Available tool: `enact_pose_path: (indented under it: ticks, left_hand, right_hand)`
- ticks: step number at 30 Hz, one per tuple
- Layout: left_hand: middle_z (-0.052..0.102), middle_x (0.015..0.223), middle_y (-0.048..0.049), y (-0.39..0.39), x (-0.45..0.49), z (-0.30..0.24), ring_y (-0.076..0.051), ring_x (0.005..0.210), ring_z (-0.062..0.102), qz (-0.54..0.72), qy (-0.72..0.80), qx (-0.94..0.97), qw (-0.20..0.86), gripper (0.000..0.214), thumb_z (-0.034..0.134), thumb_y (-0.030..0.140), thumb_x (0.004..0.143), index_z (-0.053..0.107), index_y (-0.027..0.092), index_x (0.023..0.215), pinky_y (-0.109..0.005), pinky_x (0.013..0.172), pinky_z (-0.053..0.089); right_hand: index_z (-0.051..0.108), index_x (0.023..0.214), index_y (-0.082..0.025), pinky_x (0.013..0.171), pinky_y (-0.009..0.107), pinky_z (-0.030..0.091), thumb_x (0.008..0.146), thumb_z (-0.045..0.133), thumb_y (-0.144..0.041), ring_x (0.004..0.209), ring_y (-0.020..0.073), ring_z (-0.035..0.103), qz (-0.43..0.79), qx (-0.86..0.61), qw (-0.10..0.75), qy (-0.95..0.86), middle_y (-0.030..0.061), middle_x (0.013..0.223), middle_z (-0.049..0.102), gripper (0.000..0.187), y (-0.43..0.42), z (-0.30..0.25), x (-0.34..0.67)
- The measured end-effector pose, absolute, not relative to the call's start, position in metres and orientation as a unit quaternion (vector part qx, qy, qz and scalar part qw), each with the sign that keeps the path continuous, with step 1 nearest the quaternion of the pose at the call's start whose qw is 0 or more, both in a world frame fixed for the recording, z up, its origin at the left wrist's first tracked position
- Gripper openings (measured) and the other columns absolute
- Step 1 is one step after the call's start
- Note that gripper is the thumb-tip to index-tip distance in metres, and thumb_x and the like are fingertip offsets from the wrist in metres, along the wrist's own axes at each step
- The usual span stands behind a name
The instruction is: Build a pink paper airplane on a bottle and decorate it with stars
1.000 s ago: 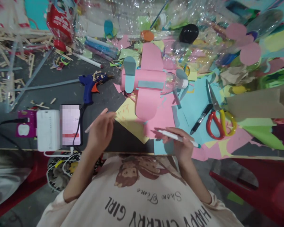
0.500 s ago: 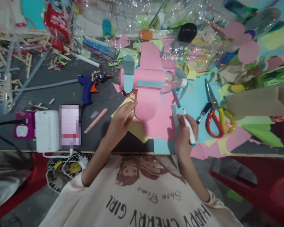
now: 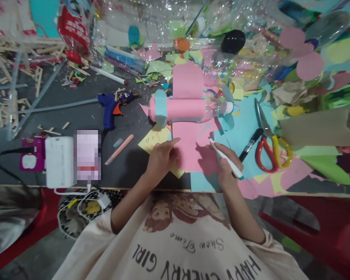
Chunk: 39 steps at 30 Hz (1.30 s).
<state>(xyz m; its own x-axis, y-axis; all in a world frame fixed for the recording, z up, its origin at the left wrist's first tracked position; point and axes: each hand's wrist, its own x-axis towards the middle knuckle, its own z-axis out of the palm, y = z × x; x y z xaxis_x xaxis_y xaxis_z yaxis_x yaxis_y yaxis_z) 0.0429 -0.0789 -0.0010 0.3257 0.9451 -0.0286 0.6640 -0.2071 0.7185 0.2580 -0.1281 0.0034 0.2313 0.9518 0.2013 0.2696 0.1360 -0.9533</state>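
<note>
A pink paper airplane (image 3: 182, 107) built round a clear plastic bottle lies in the middle of the table, with light blue tail and stripe. My left hand (image 3: 162, 157) rests with fingers stretched out on the pink paper (image 3: 192, 149) below the plane's wing, pressing its left edge. My right hand (image 3: 228, 167) is closed round a white pen with a teal cap (image 3: 226, 159), its tip pointing at the pink paper. A yellow sheet (image 3: 154, 140) lies under the left hand.
A blue glue gun (image 3: 112, 104), a pink stick (image 3: 119, 149), a phone (image 3: 87, 155) and a white power bank (image 3: 59, 160) lie to the left. Red and yellow scissors (image 3: 270, 146) and a black marker (image 3: 250, 144) sit to the right. Paper scraps and plastic bottles crowd the back.
My left hand put down the pink stick and moved right onto the pink paper. The plane shifted up and rolled. My right hand turned the pen so its tip points at the paper.
</note>
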Motion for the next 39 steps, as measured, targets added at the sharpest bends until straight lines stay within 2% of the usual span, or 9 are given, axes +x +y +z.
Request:
enact_pose_path:
  ticks: [5,8,13,15,18,20,24,28,39]
  left_hand:
    - [0.072,0.088,-0.0076,-0.083,0.046,-0.004,-0.023,0.083,0.067,0.141,0.525,0.805,0.237,0.042,0.05,0.011,0.091,0.062,0.016,0.131,-0.035,0.078,0.049]
    - [0.071,0.089,-0.0081,-0.083,0.048,0.002,-0.025,0.086,0.067,0.094,0.518,0.823,0.214,0.041,0.049,0.011,0.093,0.06,0.015,0.132,-0.037,0.08,0.049]
    - [0.068,0.092,-0.0065,-0.075,0.045,0.017,-0.025,0.09,0.067,0.014,0.517,0.837,0.179,0.043,0.055,0.012,0.092,0.061,0.022,0.133,-0.038,0.08,0.05]
    - [0.069,0.1,-0.0088,-0.066,0.041,0.021,-0.027,0.093,0.067,-0.003,0.494,0.854,0.165,0.039,0.058,0.015,0.09,0.064,0.022,0.128,-0.039,0.079,0.051]
    - [0.065,0.13,-0.0132,-0.051,0.035,0.023,-0.03,0.113,0.064,0.015,0.425,0.892,0.151,0.032,0.063,0.015,0.087,0.067,0.019,0.119,-0.043,0.092,0.052]
    - [0.06,0.14,-0.0119,-0.044,0.033,0.022,-0.03,0.12,0.062,0.03,0.396,0.906,0.144,0.028,0.063,0.015,0.087,0.067,0.02,0.114,-0.044,0.098,0.051]
    - [0.061,0.142,-0.0095,-0.039,0.03,0.013,-0.029,0.119,0.064,0.031,0.407,0.899,0.16,0.029,0.062,0.02,0.088,0.064,0.022,0.117,-0.042,0.095,0.054]
    - [0.061,0.141,-0.0115,-0.039,0.028,0.004,-0.03,0.128,0.059,0.054,0.415,0.884,0.209,0.044,0.062,0.024,0.088,0.056,0.02,0.131,-0.045,0.107,0.049]
    - [0.058,0.144,-0.0133,-0.038,0.019,-0.008,-0.027,0.136,0.053,0.119,0.389,0.89,0.205,0.048,0.059,0.03,0.094,0.047,0.02,0.139,-0.044,0.113,0.046]
  right_hand:
    - [0.078,0.107,-0.028,0.093,0.044,0.059,0.092,0.061,-0.054,0.104,0.0258,0.074,0.449,-0.546,0.458,-0.539,0.0062,0.107,0.079,0.035,-0.092,0.024,0.253]
    - [0.077,0.098,-0.027,0.082,0.038,0.062,0.086,0.069,-0.055,0.093,0.0219,0.076,0.514,-0.538,0.446,-0.497,0.0037,0.098,0.079,0.031,-0.073,0.026,0.244]
    - [0.075,0.092,-0.024,0.082,0.035,0.06,0.087,0.067,-0.047,0.091,0.0195,0.074,0.504,-0.531,0.429,-0.529,0.0044,0.097,0.079,0.025,-0.058,0.018,0.239]
    - [0.074,0.089,-0.024,0.079,0.034,0.059,0.087,0.067,-0.043,0.088,0.0194,0.073,0.494,-0.535,0.416,-0.545,0.004,0.094,0.078,0.021,-0.053,0.016,0.241]
    - [0.075,0.088,-0.024,0.07,0.032,0.058,0.087,0.067,-0.041,0.078,0.0185,0.071,0.503,-0.524,0.403,-0.557,0.0028,0.088,0.078,0.018,-0.044,0.015,0.245]
    - [0.075,0.088,-0.025,0.069,0.033,0.058,0.087,0.067,-0.042,0.078,0.0187,0.071,0.513,-0.505,0.401,-0.567,0.0029,0.088,0.078,0.019,-0.038,0.013,0.247]
    - [0.075,0.087,-0.024,0.076,0.035,0.059,0.086,0.068,-0.051,0.082,0.0204,0.073,0.515,-0.475,0.412,-0.582,0.0046,0.089,0.078,0.028,-0.031,0.006,0.248]
    - [0.076,0.086,-0.022,0.072,0.034,0.059,0.085,0.066,-0.06,0.079,0.0198,0.073,0.508,-0.48,0.424,-0.576,0.0054,0.087,0.078,0.039,-0.032,0.001,0.249]
    - [0.077,0.088,-0.023,0.071,0.032,0.06,0.089,0.063,-0.058,0.08,0.0191,0.075,0.485,-0.475,0.418,-0.603,0.0057,0.086,0.08,0.038,-0.034,0.005,0.249]
